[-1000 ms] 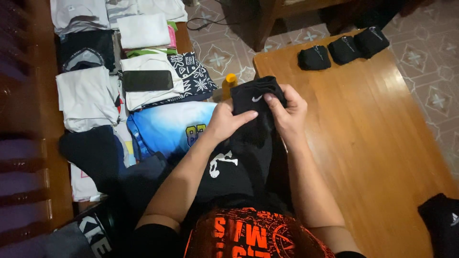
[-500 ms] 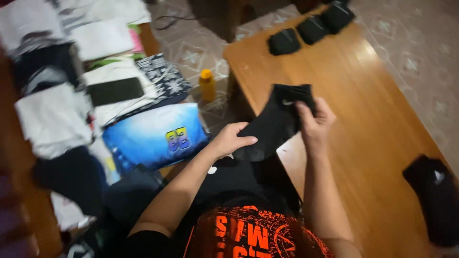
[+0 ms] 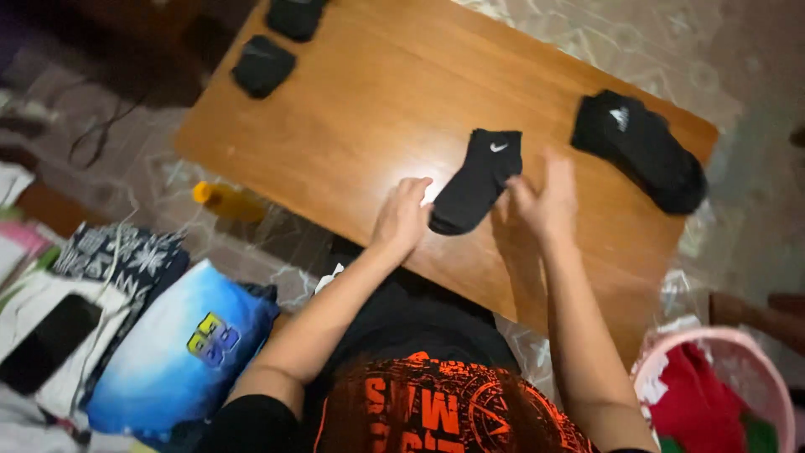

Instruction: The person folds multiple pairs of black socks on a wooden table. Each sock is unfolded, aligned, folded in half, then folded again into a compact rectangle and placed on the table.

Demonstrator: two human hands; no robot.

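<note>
On the wooden bench [image 3: 369, 92], which fills most of my view, I have one black sock [image 3: 476, 180] lying flat near the near edge, about midway along it, cuff pointing toward the far side and toe toward me. A heap of black socks [image 3: 641, 149] sits by the right end of the bench, and two folded black bundles [image 3: 263, 65] rest near the far left corner. Off the bench, a pink basket [image 3: 780, 394] with red cloth stands at my lower right, and a blue shirt [image 3: 180, 356] lies at my lower left.

My left hand [image 3: 401, 220] has an open grip, fingers resting on the bench and touching the sock's toe end. My right hand [image 3: 543, 201] is open too, fingers spread just beside the sock's right edge, gripping nothing.

To do this well, I judge I should press the sock flat with both palms, smooth from toe toward cuff so no crease stays, and keep it square to the bench edge. Well apart from the heap, it should not snag.
</note>
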